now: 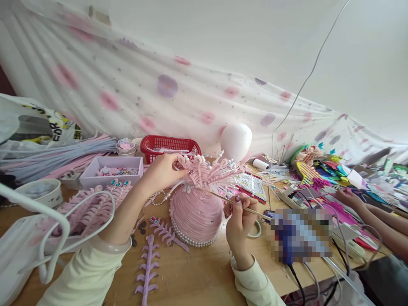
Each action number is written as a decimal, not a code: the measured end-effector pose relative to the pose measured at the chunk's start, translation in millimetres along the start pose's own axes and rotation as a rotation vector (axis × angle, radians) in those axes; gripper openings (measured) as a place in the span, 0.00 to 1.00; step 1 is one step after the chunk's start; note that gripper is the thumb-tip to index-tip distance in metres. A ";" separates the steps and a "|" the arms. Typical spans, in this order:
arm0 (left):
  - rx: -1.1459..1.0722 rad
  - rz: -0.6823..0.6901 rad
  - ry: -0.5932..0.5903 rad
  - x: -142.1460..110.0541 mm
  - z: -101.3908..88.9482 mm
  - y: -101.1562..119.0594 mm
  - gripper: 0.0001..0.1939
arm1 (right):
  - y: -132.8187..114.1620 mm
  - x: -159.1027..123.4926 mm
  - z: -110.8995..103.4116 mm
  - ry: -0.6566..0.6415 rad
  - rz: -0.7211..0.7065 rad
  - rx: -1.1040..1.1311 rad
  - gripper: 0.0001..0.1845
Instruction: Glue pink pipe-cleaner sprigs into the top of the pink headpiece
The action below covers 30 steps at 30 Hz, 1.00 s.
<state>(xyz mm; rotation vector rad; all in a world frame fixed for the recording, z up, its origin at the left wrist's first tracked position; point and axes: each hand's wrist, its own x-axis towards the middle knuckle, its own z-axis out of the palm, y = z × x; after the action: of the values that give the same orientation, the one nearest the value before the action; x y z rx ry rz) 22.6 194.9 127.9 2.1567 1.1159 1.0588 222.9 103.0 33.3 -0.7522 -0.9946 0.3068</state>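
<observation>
The lilac box (111, 180) on the left holds small gem pieces. Beyond it, a small cup (125, 151) has pink and lilac bits in it, and the red basket (168, 142) at the far middle contains pale strips and other pieces too indistinct to name. Nearer on the left, a round tub (52, 199) holds pale, soft-looking stuff.

The pink dome (196, 216) stands on the table (188, 280) in the middle, wrapped in rows of fuzzy cord, with pearl beads circling its lower edge. Feathery pink loops (204, 172) and sprigs of white beads spread out at its top. The left hand (167, 172) pinches the left side of these loops, fingertips closed on them. The right hand (240, 216), fingers curled in, grips a thin stick (219, 196) whose tip reaches the dome just below the loops.
</observation>
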 end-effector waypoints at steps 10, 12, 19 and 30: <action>-0.034 -0.032 -0.009 0.9 2.2 -3.3 0.09 | 0.7 -8.9 1.0 -0.048 -0.105 0.033 0.11; -0.042 -0.030 -0.011 0.9 2.3 -3.5 0.09 | -0.5 -9.1 1.4 0.011 -0.143 0.024 0.10; -0.051 -0.004 -0.014 1.0 2.4 -3.4 0.08 | 1.3 -7.7 -2.6 0.000 -0.164 -0.044 0.10; 0.051 -0.039 0.016 -1.4 -6.7 -2.3 0.12 | 9.6 -18.6 -10.7 -0.140 -0.303 -0.159 0.09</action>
<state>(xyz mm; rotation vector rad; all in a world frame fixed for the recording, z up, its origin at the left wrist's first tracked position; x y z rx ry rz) 15.6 195.4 129.6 2.1599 1.2000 1.0427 223.0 94.9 11.2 -0.7183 -1.2590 0.0172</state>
